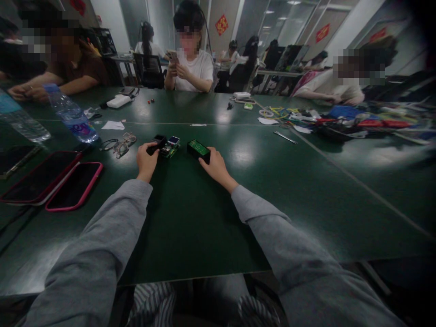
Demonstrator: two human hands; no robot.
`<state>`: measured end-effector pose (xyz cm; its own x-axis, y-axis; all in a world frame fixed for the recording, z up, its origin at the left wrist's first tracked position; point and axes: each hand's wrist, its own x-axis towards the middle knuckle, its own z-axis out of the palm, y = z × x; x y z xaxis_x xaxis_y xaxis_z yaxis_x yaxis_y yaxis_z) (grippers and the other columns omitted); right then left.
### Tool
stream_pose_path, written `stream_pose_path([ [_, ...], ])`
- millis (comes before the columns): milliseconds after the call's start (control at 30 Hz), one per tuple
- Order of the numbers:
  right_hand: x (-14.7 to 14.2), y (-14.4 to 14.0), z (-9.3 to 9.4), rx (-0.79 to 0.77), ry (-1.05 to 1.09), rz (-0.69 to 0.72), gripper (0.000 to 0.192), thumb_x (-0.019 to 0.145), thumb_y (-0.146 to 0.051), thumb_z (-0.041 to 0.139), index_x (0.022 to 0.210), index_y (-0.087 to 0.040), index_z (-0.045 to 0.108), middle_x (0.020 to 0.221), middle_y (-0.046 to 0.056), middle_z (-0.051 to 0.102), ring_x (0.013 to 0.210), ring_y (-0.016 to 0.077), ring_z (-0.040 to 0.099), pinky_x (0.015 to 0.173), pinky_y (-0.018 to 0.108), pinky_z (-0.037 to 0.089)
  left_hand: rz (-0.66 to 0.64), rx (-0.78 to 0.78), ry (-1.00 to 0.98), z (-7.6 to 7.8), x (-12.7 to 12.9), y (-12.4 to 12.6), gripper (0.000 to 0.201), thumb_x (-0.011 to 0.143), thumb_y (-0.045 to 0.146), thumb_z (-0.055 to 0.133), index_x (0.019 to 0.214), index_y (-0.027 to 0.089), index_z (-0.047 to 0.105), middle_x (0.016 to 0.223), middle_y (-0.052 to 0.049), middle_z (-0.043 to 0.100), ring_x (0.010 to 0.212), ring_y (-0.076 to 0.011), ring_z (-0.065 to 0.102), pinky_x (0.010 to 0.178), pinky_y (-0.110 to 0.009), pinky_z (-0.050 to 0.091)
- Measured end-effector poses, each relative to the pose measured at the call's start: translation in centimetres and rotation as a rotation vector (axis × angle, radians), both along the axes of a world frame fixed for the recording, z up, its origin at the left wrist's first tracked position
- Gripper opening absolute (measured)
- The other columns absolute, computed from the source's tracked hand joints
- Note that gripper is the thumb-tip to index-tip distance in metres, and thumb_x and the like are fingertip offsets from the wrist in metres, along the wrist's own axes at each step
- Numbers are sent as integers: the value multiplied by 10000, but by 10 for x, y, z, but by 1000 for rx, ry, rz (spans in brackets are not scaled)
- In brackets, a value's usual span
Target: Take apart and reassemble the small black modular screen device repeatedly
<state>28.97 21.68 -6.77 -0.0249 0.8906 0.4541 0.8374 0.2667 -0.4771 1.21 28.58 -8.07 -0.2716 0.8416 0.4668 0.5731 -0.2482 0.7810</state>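
Note:
My left hand [147, 161] is closed on a small black plastic case [157, 143], its fingers around the near side. Right beside that case lies a circuit board with a small screen [173, 142]; I cannot tell whether the two touch. My right hand [217, 166] grips the near end of a black case with a green circuit board [198, 149] inside, board side up. A gap of dark green tabletop [190, 218] lies between the hands. The fingertips under both cases are hidden.
Eyeglasses [123, 145], a water bottle [76, 116] and a pink-edged phone [75, 186] are on the left. Tangled cables [282, 113] lie at the back right, near a thin metal tool [285, 137]. A person [190, 68] sits opposite, holding a phone.

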Motion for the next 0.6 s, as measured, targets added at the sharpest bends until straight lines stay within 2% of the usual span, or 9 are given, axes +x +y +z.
stream_pose_path([
  [100, 0, 2, -2, 18, -4, -4, 514, 902, -365, 609, 1328, -101, 494, 1237, 221, 624, 1114, 365, 612, 932, 530, 517, -23, -11, 86, 3, 4, -4, 338, 809, 213, 725, 1144, 215, 678, 1251, -102, 639, 1222, -271, 592, 1100, -460, 460],
  [233, 0, 3, -4, 15, -2, 0, 516, 906, -370, 606, 1332, -102, 490, 1223, 217, 629, 1107, 361, 614, 928, 530, 516, -27, 31, 220, 14, 12, -16, 445, 786, 243, 758, 1217, 233, 651, 1439, -114, 549, 1370, -323, 484, 1154, -515, 389],
  [367, -1, 1, -1, 20, -19, -8, 516, 910, -339, 610, 1339, -79, 490, 1236, 220, 624, 1124, 355, 606, 943, 516, 512, -98, 99, 355, 24, 20, -27, 390, 836, 185, 667, 1217, 266, 664, 1431, -70, 590, 1392, -322, 461, 1166, -542, 343],
  [533, -3, -5, 7, 87, -58, -103, 517, 860, -110, 534, 1373, -97, 475, 1323, 197, 581, 1217, 337, 555, 1010, 505, 478, -150, 108, 419, 29, 26, -34, 353, 877, 171, 590, 1201, 285, 676, 1446, -56, 592, 1421, -320, 432, 1168, -579, 294],
  [600, -3, -7, 8, 89, -66, -122, 542, 842, -78, 507, 1382, -108, 470, 1329, 195, 570, 1223, 338, 545, 1005, 513, 478, -149, 103, 416, 29, 27, -34, 341, 886, 173, 575, 1191, 283, 682, 1437, -60, 599, 1412, -318, 443, 1163, -580, 295],
])
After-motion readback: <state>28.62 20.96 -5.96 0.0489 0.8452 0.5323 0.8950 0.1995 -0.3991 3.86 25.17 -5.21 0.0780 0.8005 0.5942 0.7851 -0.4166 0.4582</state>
